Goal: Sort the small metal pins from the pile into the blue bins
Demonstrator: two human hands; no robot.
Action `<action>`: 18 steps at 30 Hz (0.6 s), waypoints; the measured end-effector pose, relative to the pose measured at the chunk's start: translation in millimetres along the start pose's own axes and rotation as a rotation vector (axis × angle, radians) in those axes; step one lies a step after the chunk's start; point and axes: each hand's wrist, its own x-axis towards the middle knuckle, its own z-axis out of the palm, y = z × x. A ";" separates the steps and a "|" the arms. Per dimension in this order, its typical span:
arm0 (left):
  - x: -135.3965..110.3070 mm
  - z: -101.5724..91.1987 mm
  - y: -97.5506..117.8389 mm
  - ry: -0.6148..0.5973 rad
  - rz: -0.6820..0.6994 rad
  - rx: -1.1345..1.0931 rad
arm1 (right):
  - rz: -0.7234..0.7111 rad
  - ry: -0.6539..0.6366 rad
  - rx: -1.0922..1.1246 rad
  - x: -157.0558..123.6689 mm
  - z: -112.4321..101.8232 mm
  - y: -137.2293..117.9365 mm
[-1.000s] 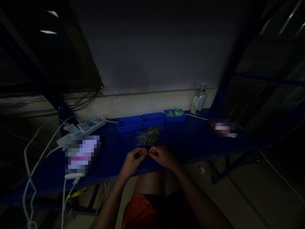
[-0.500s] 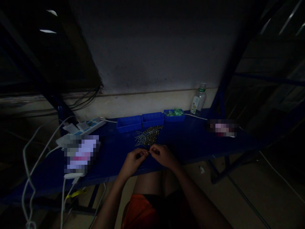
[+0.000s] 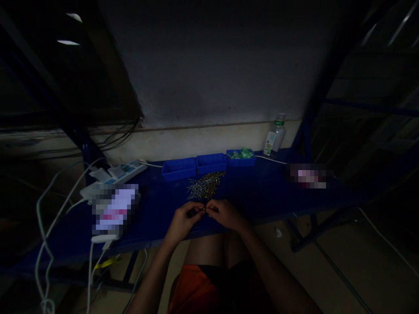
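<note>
My left hand (image 3: 183, 219) and my right hand (image 3: 225, 213) meet fingertip to fingertip over the near part of a dark blue table (image 3: 262, 196). Both pinch a small metal pin (image 3: 204, 209) between them. Just beyond the fingers lies a loose pile of thin metal pins (image 3: 205, 184). Behind the pile stand three small blue bins in a row: left (image 3: 178, 168), middle (image 3: 211, 163), and right (image 3: 241, 158), the last holding green parts. The scene is very dim.
A white power strip (image 3: 122, 171) with white cables lies at the back left, beside a blurred bright object (image 3: 113, 208). A plastic bottle (image 3: 274, 136) stands against the wall at the back right. Another blurred item (image 3: 309, 176) lies on the right. Dark blue shelf frames flank the table.
The hands stay together in front of the pile, shifting only slightly. The view has drifted a little to the left.
</note>
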 end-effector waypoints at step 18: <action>2.8 1.7 0.3 0.002 -0.085 -0.013 | -0.016 0.070 -0.133 -0.1 4.9 0.7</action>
